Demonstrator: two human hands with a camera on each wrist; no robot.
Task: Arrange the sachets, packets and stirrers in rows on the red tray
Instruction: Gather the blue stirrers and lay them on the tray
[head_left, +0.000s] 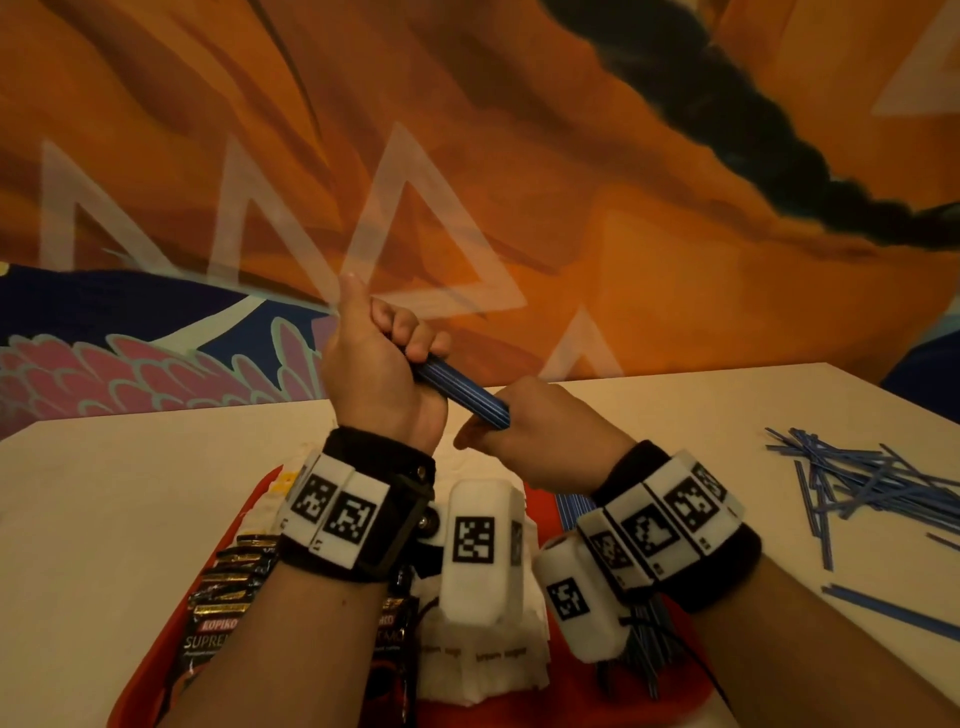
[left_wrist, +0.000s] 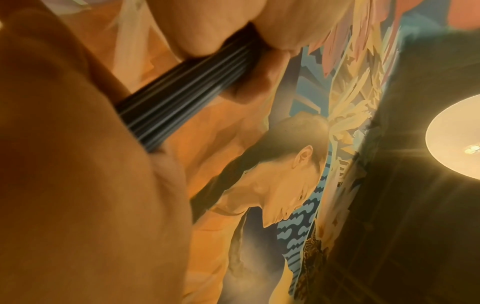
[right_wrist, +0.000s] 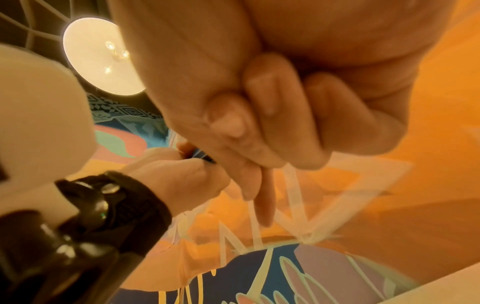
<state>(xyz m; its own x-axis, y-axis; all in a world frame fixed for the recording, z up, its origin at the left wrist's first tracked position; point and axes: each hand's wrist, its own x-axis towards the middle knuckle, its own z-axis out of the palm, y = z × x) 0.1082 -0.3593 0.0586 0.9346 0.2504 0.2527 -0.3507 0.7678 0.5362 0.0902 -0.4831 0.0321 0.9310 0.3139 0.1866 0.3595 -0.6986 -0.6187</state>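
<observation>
A tight bundle of blue stirrers (head_left: 457, 392) (left_wrist: 182, 92) is held slanting in the air above the red tray (head_left: 150, 675). My left hand (head_left: 379, 358) grips its upper end in a fist, thumb up. My right hand (head_left: 535, 426) holds the lower end, with the fingers (right_wrist: 233, 123) partly curled. On the tray lie a row of black coffee sachets (head_left: 228, 587), white sugar packets (head_left: 478, 670) and some blue stirrers (head_left: 571, 506), largely hidden by my wrists.
A loose heap of blue stirrers (head_left: 872, 483) lies on the white table (head_left: 130, 493) to the right of the tray, with a few strays nearer the front edge. A painted wall stands close behind the table.
</observation>
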